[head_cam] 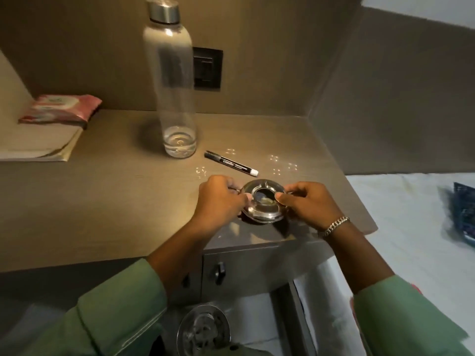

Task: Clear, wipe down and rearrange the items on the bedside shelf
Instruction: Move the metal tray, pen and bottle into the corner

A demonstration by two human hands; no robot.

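A round steel ashtray point(262, 213) sits near the front edge of the brown bedside shelf point(102, 201). My left hand point(218, 199) grips its left rim and my right hand point(303, 201) grips its right rim. Behind it lies a black marker point(231, 163) with a white end. A tall clear bottle point(171, 80) with a metal cap stands upright further back, with a little water in it. At the far left a pink wipes packet point(61, 109) rests on a notebook point(38, 145).
A dark wall switch point(207, 68) is behind the bottle. The bed with a white sheet point(411, 227) lies to the right, with a dark blue packet point(462, 214) on it. Below the shelf are drawer knobs point(219, 272) and a round metal object point(203, 330).
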